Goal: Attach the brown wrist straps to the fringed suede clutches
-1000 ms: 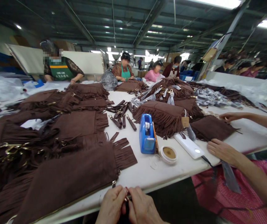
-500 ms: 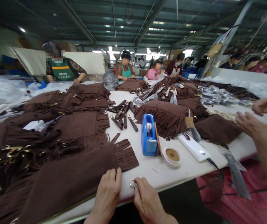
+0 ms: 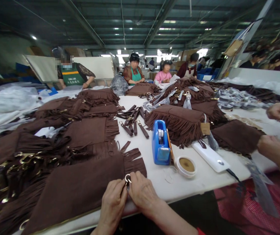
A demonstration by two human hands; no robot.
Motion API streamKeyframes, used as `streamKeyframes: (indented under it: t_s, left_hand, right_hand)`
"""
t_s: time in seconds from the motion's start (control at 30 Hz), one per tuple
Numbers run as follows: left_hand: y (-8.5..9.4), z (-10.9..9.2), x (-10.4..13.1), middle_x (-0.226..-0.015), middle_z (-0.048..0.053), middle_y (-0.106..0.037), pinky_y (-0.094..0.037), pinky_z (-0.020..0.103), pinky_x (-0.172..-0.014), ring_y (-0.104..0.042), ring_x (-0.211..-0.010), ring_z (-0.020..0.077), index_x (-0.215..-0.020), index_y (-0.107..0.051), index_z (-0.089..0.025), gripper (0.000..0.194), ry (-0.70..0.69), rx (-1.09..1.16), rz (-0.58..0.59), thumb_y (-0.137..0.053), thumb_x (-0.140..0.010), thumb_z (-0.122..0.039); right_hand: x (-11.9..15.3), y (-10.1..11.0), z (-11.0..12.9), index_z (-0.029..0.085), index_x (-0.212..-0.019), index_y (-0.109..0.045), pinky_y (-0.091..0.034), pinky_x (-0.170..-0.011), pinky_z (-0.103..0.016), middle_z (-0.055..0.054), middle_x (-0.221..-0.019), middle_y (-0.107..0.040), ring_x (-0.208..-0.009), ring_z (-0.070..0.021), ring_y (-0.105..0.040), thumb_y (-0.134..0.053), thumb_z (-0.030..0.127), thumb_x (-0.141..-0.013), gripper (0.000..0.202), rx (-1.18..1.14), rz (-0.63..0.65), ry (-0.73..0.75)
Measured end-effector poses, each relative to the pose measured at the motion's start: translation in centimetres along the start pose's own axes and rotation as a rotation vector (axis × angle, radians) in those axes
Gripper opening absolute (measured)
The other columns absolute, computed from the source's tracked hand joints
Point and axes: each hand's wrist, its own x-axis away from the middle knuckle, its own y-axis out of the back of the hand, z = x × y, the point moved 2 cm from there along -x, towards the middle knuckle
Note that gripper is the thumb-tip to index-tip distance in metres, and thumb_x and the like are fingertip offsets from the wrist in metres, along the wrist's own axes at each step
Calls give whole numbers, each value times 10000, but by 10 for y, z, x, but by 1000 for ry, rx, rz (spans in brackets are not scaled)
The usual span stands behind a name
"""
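Observation:
My left hand [image 3: 114, 200] and my right hand [image 3: 143, 191] meet at the table's front edge, fingertips almost touching. Between them shows a shiny metal ring [image 3: 127, 178], pinched by the fingers of my right hand. My left thumb and fingers are closed on a small dark piece just beside the ring; most of it is hidden, so I cannot tell its kind. Under and to the left of my hands lies a dark brown suede bag [image 3: 81, 187] with a fringe [image 3: 136, 161] on its right end.
A blue tape dispenser [image 3: 161, 143], a round tub of brownish paste [image 3: 186, 165] and a white device [image 3: 210, 156] with a black cord stand to the right. Brown straps [image 3: 133, 120] and fringed bags [image 3: 176, 122] lie beyond. A co-worker's hands [image 3: 274, 148] are at the right.
My right hand has moved left and up with the ring, and now meets my left hand, whose fingers have closed. The co-worker's nearer hand has drawn its fingers in.

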Motion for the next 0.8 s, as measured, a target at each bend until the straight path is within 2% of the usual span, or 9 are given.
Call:
streamKeyframes:
  t_s: [0.27,0.37,0.43,0.53,0.63,0.73,0.8]
  left_hand:
    - [7,-3,-14,-866,70,-624,-516,319,-773,-604,-833,183,-719,-615,-190,173,368,335,212,-473,-748,-284]
    - [8,-2,-16,-866,68,-619,-504,335,-799,-600,-838,183,-711,-604,-189,168,417,372,263,-469,-741,-284]
    - [8,-1,-17,-878,72,-622,-498,348,-819,-598,-859,190,-723,-607,-186,155,409,372,288,-484,-734,-281]
    - [10,1,-16,-935,91,-633,-496,362,-844,-595,-917,207,-773,-617,-181,144,360,352,317,-536,-717,-285]
    - [20,8,-6,-1067,124,-627,-488,359,-881,-580,-1012,218,-926,-628,-173,236,250,297,359,-537,-744,-292]
    - [30,23,17,-1266,121,-535,-417,386,-977,-472,-1187,237,-1197,-516,-204,438,34,124,390,-504,-768,-292]
    - [32,37,33,-1316,109,-496,-373,419,-1007,-409,-1240,268,-1322,-374,-214,642,-138,-44,366,-542,-707,-289]
  right_hand:
    - [-2,-3,2,188,-821,-456,-407,-507,-261,-35,-717,-543,-616,-180,-526,-415,89,-795,111,25,-3,136]
    - [0,-1,1,180,-816,-472,-413,-508,-259,-38,-701,-543,-604,-178,-520,-419,83,-777,117,44,-4,167]
    - [3,3,-2,171,-821,-493,-424,-514,-260,-44,-709,-554,-612,-181,-531,-429,76,-756,132,38,49,169]
    - [11,12,-9,154,-856,-527,-447,-549,-277,-65,-764,-580,-663,-196,-559,-410,74,-758,172,-50,190,141]
    - [19,21,-18,150,-939,-546,-472,-660,-306,-77,-855,-612,-751,-193,-586,-371,110,-799,228,-341,307,14]
    - [23,27,-28,186,-1029,-550,-467,-731,-292,-48,-905,-642,-826,-182,-596,-432,196,-782,274,-746,354,-210]
    - [20,30,-32,200,-948,-599,-462,-712,-272,-30,-870,-652,-816,-187,-594,-477,293,-772,233,-946,411,-254]
